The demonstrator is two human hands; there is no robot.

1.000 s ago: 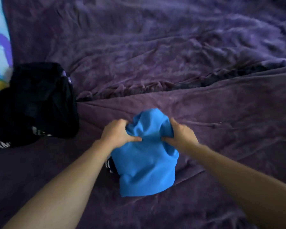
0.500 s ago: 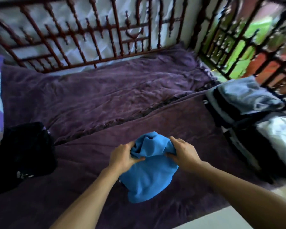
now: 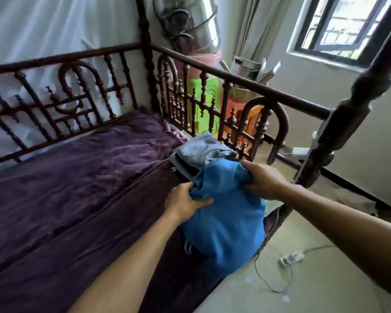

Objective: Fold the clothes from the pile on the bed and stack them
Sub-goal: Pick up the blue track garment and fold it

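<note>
Left hand, right hand gripping blue shirt, perhaps

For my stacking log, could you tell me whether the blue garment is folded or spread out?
Folded into a compact bundle, not spread: the blue garment is bunched between the left hand and right hand.

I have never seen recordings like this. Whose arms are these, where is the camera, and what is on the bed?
No machine here: a person works with bare hands. The camera sits on their head, looking forward and down, so you see their own arms. The left hand and the right hand both grip a bunched bright blue cloth garment. Behind it, on the crumpled purple blanket, lies a stack of folded clothes, a grey-blue piece on top.
</note>
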